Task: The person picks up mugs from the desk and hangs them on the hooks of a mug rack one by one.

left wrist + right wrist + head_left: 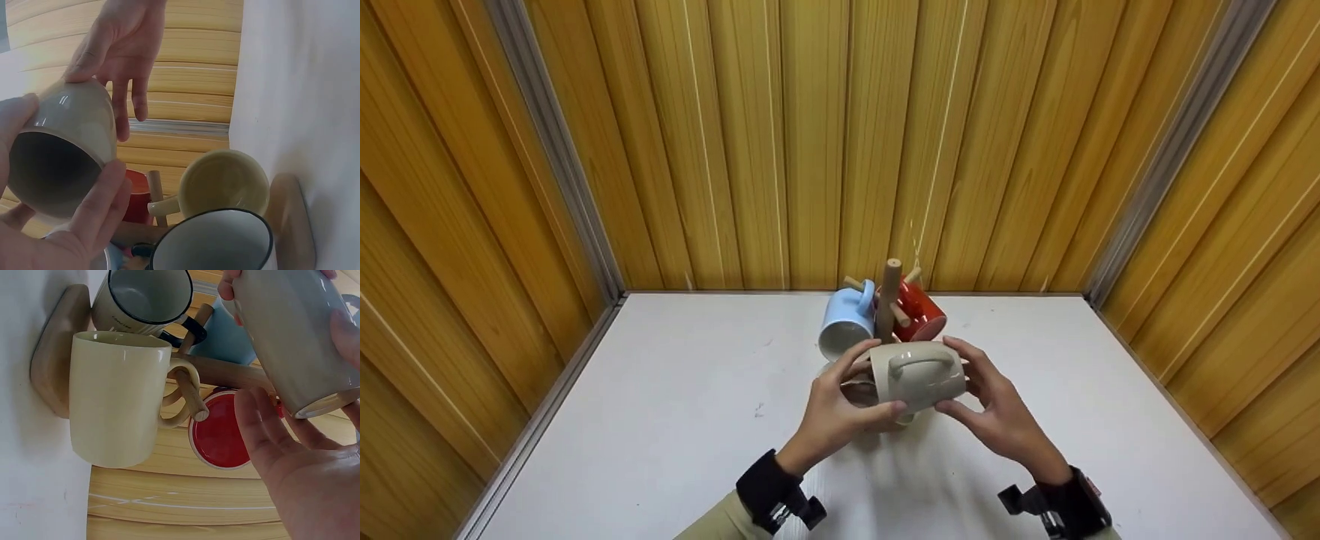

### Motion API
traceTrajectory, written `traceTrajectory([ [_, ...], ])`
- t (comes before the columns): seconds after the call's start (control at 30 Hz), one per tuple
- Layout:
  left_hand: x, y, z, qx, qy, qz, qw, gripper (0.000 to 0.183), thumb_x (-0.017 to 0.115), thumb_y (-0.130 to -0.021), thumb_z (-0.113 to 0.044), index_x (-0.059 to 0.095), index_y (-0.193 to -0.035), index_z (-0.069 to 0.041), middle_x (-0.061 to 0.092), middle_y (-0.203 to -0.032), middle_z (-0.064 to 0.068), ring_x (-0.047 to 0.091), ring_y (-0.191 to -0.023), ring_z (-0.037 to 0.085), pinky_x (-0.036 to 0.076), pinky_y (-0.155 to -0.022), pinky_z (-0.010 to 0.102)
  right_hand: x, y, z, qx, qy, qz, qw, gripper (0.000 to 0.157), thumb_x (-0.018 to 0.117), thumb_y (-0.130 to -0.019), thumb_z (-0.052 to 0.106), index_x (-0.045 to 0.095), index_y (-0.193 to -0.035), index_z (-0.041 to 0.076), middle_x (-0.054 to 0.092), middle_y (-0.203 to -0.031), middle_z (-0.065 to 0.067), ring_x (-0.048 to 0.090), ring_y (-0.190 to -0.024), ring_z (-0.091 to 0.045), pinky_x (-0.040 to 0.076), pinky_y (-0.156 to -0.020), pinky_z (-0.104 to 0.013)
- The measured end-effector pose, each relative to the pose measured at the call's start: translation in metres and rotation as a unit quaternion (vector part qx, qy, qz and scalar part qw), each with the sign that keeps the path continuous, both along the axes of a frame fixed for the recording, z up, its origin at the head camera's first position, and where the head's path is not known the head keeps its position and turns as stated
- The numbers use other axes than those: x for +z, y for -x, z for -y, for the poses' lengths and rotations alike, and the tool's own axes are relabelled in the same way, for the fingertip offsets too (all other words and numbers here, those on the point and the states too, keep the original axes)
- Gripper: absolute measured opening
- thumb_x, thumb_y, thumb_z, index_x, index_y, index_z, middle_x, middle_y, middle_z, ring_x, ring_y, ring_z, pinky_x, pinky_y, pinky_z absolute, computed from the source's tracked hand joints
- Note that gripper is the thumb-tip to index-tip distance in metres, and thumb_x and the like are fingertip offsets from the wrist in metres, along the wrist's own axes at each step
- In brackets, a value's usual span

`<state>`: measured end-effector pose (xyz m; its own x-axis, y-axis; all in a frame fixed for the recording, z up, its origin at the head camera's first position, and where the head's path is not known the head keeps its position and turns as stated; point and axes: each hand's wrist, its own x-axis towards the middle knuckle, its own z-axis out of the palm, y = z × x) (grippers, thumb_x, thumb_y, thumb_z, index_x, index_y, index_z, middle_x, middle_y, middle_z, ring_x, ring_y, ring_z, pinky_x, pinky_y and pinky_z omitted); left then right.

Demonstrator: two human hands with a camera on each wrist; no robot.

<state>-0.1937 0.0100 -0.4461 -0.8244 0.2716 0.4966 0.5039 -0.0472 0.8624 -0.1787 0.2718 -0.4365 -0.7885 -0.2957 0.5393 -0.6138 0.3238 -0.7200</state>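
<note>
A glossy grey-beige mug [922, 386] lies sideways in the air between both hands, its handle towards the head camera and its mouth to the left. My left hand [834, 409] grips it around the rim end, thumb below. At the base end my right hand [1003, 420] holds it between thumb and fingers. Just beyond stands a wooden mug rack [888, 304] with a light blue mug [842, 319] on its left and a red mug [924, 311] on its right. Lower on it, the right wrist view shows a pale yellow mug [119, 402] and a black-rimmed white mug [149, 301].
The rack's wooden base [59, 360] stands on a white table [697, 405]. Wood-patterned panels [810, 150] close off the back and both sides, with grey metal strips [562, 150] at the corners.
</note>
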Motion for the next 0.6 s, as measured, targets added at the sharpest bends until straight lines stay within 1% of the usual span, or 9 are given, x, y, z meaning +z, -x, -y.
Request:
traceTrajectory([
  [0.1,0.0017,0.0006,-0.0012,0.008,0.005,0.007,0.9999,0.078,0.091,-0.079,-0.02,0.053,-0.147,-0.012,0.072,-0.121,0.013,0.074,-0.1,0.025,0.061,-0.088,0.043,0.0013,0.0002,0.0005,-0.002,0.008,0.006,1.0,0.084,0.082,-0.083,0.0,0.041,-0.155,0.015,0.058,-0.14,-0.005,0.066,-0.116,-0.021,0.056,-0.094,-0.025],
  [0.17,0.0021,0.0003,-0.0012,0.017,0.01,0.01,0.9998,0.077,0.09,-0.081,-0.022,0.053,-0.147,-0.011,0.072,-0.12,0.014,0.074,-0.1,0.024,0.061,-0.086,0.041,0.0011,0.0002,0.0014,-0.003,0.005,0.007,1.0,0.082,0.081,-0.085,0.002,0.041,-0.156,0.016,0.058,-0.139,-0.005,0.066,-0.115,-0.022,0.056,-0.094,-0.025],
  [0.27,0.003,-0.0003,-0.0011,0.036,0.022,0.015,0.999,0.076,0.089,-0.082,-0.028,0.053,-0.147,-0.012,0.073,-0.119,0.013,0.074,-0.099,0.021,0.062,-0.083,0.036,-0.0001,0.0006,0.0036,-0.004,0.006,0.005,1.0,0.08,0.08,-0.087,0.003,0.041,-0.156,0.017,0.059,-0.139,-0.005,0.066,-0.115,-0.022,0.056,-0.092,-0.025],
  [0.4,0.0042,-0.0004,-0.0006,0.058,0.038,0.02,0.9974,0.073,0.086,-0.085,-0.034,0.053,-0.146,-0.012,0.073,-0.117,0.014,0.074,-0.098,0.018,0.062,-0.081,0.032,-0.0033,0.0025,0.0065,-0.007,0.014,-0.001,1.0,0.079,0.078,-0.088,-0.001,0.042,-0.155,0.018,0.06,-0.138,-0.006,0.065,-0.116,-0.022,0.057,-0.091,-0.025],
  [0.47,0.0045,-0.0002,-0.0002,0.062,0.044,0.023,0.9969,0.071,0.084,-0.087,-0.035,0.052,-0.146,-0.012,0.073,-0.116,0.014,0.074,-0.097,0.018,0.061,-0.081,0.032,-0.0055,0.0049,0.0075,-0.007,0.018,-0.005,1.0,0.079,0.078,-0.087,-0.003,0.042,-0.155,0.018,0.061,-0.138,-0.007,0.065,-0.116,-0.021,0.057,-0.091,-0.024],
  [0.6,0.0038,0.0,-0.0002,0.056,0.041,0.025,0.9973,0.067,0.081,-0.09,-0.034,0.05,-0.147,-0.015,0.075,-0.113,0.014,0.075,-0.092,0.018,0.062,-0.079,0.033,-0.0071,0.0088,0.0085,-0.007,0.024,-0.005,1.0,0.078,0.077,-0.087,-0.005,0.043,-0.154,0.017,0.062,-0.136,-0.009,0.066,-0.113,-0.022,0.057,-0.09,-0.024],
])
